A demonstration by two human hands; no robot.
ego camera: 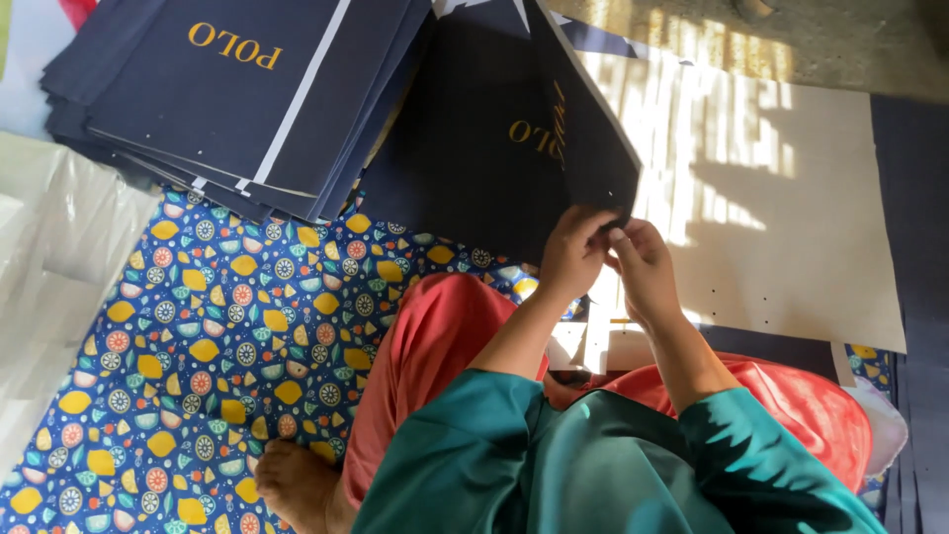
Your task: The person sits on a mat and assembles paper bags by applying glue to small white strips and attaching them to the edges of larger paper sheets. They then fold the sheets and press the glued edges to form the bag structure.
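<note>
While both the left hand (pixel 571 255) and right hand (pixel 641 265) pinch the lower corner of 1 half-folded navy sheet (pixel 494 148) standing over the white card (pixel 781 198), the flat navy stack (pixel 227 89) behind suggests most folding remains undone

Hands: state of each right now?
Left hand: closed, pinching the lower edge of the dark navy folded card sheet.
Right hand: closed on the same edge.
</note>
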